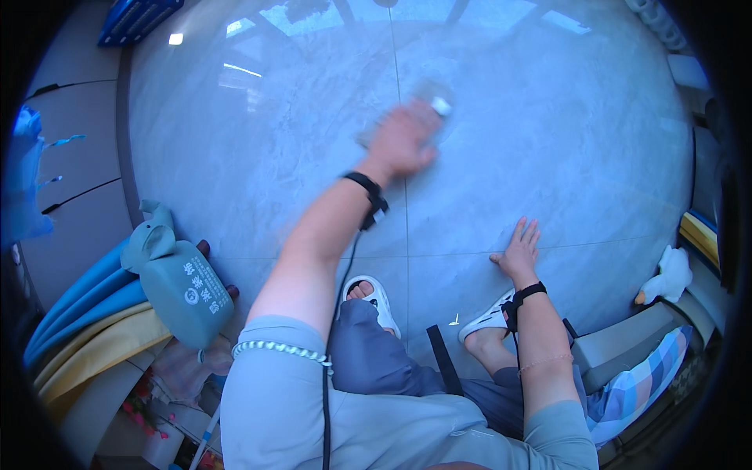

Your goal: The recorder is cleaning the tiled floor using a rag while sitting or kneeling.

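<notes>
My left hand (405, 141) reaches far out over the floor and is smeared by motion. Under and around its fingers shows a blurred greyish cloth (431, 90), pressed against the tiles; a bright white patch lies on its far side, and its exact shape is lost in the blur. My right hand (519, 249) rests on the floor in front of my right foot, its fingers spread and nothing in them. Glossy grey marble-look floor tiles (298, 133) lie beneath both hands, with thin joints crossing between them. Each wrist wears a black strap.
A grey-green elephant-shaped container (184, 274) stands at the left beside blue and yellow curved pieces (98, 313). Grey drawers (74, 145) line the left wall. At the right are a white plush toy (667, 274) and a checked cushion (638, 384). A black cable runs along my left arm.
</notes>
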Available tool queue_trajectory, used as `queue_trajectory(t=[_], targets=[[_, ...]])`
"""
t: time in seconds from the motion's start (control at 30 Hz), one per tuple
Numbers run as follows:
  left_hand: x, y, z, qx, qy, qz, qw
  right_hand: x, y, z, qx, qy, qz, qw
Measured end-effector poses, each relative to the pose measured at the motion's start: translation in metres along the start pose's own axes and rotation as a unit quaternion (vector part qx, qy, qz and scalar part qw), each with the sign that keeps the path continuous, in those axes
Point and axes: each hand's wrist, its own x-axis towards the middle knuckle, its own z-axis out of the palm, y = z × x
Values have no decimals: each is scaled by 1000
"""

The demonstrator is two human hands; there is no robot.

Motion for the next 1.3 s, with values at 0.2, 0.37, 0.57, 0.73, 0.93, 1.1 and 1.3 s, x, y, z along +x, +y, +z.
queue_trajectory(t=[0.2,0.37,0.57,0.73,0.93,1.1,1.3], targets=[[-76,132,71,-103,-171,189,962,0,-8,2,-3,7,-10,1000],[-76,124,41,-347,-309,6,885,-3,-14,-4,-3,2,-11,1000],[-100,10,-78,-687,-114,-217,684,-13,-5,-1,7,14,-5,1000],[-174,-82,-98,-87,195,-538,816,-13,-12,-4,-4,0,-14,1000],[-139,-65,-74,20,185,-336,923,-12,-22,-4,-7,-13,-5,1000],[-137,40,-4,170,-45,-97,980,-12,-14,-3,-8,-5,-4,1000],[-119,85,-10,-72,-80,-26,994,-4,6,-1,-13,-6,11,1000]])
